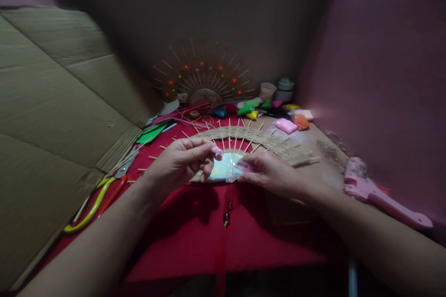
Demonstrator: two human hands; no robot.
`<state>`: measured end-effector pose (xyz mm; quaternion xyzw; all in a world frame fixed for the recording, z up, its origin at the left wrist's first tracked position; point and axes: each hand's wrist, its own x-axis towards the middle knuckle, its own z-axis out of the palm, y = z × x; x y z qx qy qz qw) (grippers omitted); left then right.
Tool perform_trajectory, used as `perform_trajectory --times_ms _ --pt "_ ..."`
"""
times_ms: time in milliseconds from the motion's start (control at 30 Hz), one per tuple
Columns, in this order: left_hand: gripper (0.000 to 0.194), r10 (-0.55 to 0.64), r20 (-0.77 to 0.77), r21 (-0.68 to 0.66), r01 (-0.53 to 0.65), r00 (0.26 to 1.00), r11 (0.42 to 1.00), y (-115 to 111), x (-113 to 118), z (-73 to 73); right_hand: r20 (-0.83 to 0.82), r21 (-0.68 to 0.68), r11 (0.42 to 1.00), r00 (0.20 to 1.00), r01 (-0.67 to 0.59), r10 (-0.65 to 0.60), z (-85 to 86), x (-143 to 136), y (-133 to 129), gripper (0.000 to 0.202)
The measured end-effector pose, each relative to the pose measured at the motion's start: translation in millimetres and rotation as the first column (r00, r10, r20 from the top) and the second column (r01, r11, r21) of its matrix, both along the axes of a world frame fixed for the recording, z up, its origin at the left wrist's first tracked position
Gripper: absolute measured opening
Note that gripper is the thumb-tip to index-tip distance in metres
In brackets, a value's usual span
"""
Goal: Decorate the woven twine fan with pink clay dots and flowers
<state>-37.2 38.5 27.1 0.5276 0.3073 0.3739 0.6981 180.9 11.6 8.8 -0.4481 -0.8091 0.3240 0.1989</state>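
Note:
My left hand [190, 158] pinches a small lump of pale pink clay [216, 152] between thumb and fingers. My right hand [266, 171] is closed on a clear plastic packet [233, 171], with some pink showing inside it. Both hands hover over a half-round fan [230, 133] of thin sticks with a woven twine band. At the fan's base lies a light blue and yellow half-disc [219, 167], partly covered by the hands and packet. A beaded pendant with a red tassel [226, 217] hangs below it.
Red cloth [195, 250] covers the table. Scissors [104, 199] and a cardboard sheet [52, 116] are at left. A pink glue gun [379, 192] lies at right. Colourful clay packets [285, 125], a cup [267, 90] and a jar [285, 89] stand behind, beside a flower-decorated fan [204, 74].

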Motion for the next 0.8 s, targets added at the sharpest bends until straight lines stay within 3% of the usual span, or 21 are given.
perform_trajectory --times_ms 133,333,500,600,800 --pt "0.020 0.090 -0.011 -0.010 -0.090 0.996 0.996 0.4 -0.2 -1.5 -0.007 0.020 1.000 1.000 -0.015 0.015 0.0 0.5 0.1 0.008" --pt "0.018 0.135 -0.044 -0.009 -0.136 0.990 0.991 -0.4 -0.6 -5.8 -0.076 0.015 1.000 0.997 -0.024 0.025 0.0 0.0 1.6 0.006" --pt "0.023 0.156 0.046 -0.001 -0.156 0.987 0.988 -4.0 2.9 -2.7 -0.132 0.011 1.000 0.991 -0.026 0.028 -1.5 -0.6 1.4 0.005" --pt "0.038 0.163 0.097 -0.032 -0.161 0.982 0.986 -4.7 3.2 -1.6 -0.159 -0.028 0.999 0.987 -0.033 0.028 -2.5 -0.6 1.9 0.006" --pt "0.027 0.136 0.089 -0.044 -0.132 0.987 0.990 -5.5 3.8 -3.4 -0.110 -0.025 1.000 0.994 -0.016 0.013 -3.0 -0.6 2.6 0.008"
